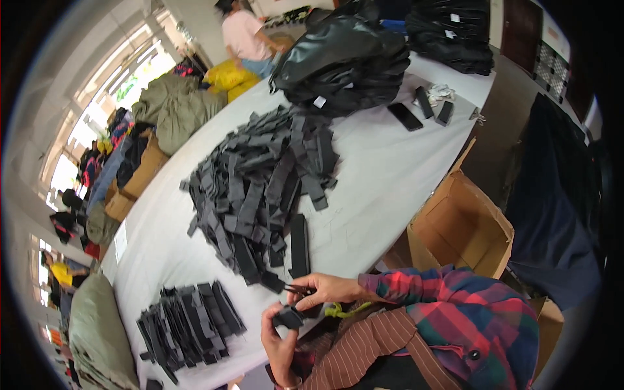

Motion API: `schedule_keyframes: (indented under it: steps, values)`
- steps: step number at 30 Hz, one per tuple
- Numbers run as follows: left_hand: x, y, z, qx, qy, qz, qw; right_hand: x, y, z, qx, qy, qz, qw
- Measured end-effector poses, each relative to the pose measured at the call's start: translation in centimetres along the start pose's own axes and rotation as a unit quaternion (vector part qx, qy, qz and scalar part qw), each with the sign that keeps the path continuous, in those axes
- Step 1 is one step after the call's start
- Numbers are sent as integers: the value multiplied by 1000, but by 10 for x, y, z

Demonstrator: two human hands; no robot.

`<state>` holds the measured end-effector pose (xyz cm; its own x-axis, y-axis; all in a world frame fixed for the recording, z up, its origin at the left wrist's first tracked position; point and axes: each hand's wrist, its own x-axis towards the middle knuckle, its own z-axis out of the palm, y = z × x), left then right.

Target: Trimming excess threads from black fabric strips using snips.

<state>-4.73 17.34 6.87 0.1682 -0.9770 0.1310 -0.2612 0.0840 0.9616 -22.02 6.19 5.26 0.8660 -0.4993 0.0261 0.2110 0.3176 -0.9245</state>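
My left hand (278, 341) grips a short black strap piece (289, 318) at the near edge of the white table (383, 175). Just above it, my right hand (323, 289), in a red and green plaid sleeve, pinches a small dark tool that looks like snips (297, 288), its tip pointing at the strap. A yellow-green loop (342, 311) hangs under that hand. A large loose pile of black straps (260, 185) lies beyond both hands. A single strap (299, 246) lies between the pile and my right hand. A tidier stack of straps (188, 322) sits to the left.
Black bags (344, 58) and a second dark stack (455, 32) fill the far end, with flat black items (406, 117) beside them. An open cardboard box (465, 227) stands by the table's right side. A person in a pink top (244, 36) works far off. Olive sacks (179, 107) lie left.
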Motion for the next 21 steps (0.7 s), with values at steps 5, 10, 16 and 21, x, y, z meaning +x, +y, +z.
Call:
schedule_keyframes:
  steps: [5, 10, 16, 21]
  values:
    - [31, -17, 17, 166, 93, 145, 971, 2, 0, -3, 57, 81, -72, 993]
    - [22, -48, 35, -69, 110, 18, 991, 6, 11, -10, -48, 73, -105, 991]
    - [9, -58, 25, -374, 94, -162, 908, 5, 23, -8, -167, 24, -133, 977]
    - [6, -66, 16, -547, 88, -231, 800, 5, 22, 6, -228, -8, -182, 956]
